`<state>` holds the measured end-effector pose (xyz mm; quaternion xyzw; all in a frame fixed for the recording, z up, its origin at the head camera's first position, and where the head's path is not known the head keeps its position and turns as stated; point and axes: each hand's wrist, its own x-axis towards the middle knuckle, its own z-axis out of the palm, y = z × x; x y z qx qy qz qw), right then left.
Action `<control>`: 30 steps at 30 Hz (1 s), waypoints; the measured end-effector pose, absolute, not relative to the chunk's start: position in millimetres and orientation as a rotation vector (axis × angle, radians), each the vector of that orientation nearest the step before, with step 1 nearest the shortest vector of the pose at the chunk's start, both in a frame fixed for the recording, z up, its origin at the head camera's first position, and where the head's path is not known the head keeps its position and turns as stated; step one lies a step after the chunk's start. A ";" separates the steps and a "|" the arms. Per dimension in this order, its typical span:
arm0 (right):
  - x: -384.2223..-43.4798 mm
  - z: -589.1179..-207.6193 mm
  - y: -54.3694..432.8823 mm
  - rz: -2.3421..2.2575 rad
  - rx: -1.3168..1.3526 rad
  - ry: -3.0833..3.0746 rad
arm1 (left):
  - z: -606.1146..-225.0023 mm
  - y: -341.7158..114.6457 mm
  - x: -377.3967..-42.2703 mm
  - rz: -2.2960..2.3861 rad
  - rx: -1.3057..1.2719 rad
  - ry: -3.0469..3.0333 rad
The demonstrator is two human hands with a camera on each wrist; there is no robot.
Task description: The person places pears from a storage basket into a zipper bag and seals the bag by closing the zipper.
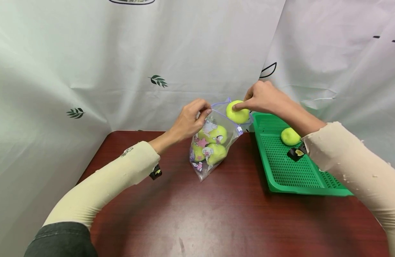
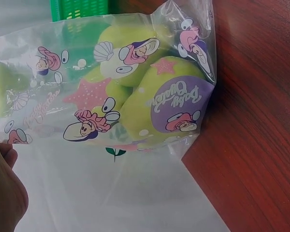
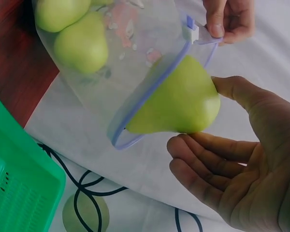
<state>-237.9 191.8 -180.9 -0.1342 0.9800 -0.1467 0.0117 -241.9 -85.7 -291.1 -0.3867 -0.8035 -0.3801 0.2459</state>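
My left hand (image 1: 191, 117) pinches the rim of a clear zip bag (image 1: 202, 174) printed with pink and white cartoon figures. The bag hangs over the table with several yellow-green pears (image 1: 216, 153) inside. At its purple-edged mouth, my right hand (image 1: 267, 97) holds another pear (image 3: 183, 99) between thumb and fingers. The right wrist view shows the pear's narrower end inside the mouth and its wide end in my grip. A white slider (image 3: 193, 34) sits at one end of the zip strip, near the left hand's fingertips.
On the right of the dark red table (image 1: 200, 217) stands a green plastic basket (image 1: 266, 171) with a pear (image 1: 290, 136) in it, under my right forearm. A white patterned cloth (image 1: 191, 53) hangs behind the table.
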 end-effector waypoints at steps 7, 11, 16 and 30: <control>-238.3 -180.5 195.7 -0.502 -0.430 3.036 | -288.7 -83.8 -242.8 -1.047 -1.041 -2.184; -239.9 -181.3 203.6 -0.530 -0.433 3.017 | -286.2 -83.6 -243.9 -1.045 -1.027 -2.174; -241.9 -183.3 216.3 -0.509 -0.419 3.023 | -282.9 -83.7 -245.0 -1.059 -1.008 -2.163; -257.4 -198.1 265.5 -0.446 -0.322 2.993 | -283.8 -83.6 -244.2 -1.067 -1.019 -2.180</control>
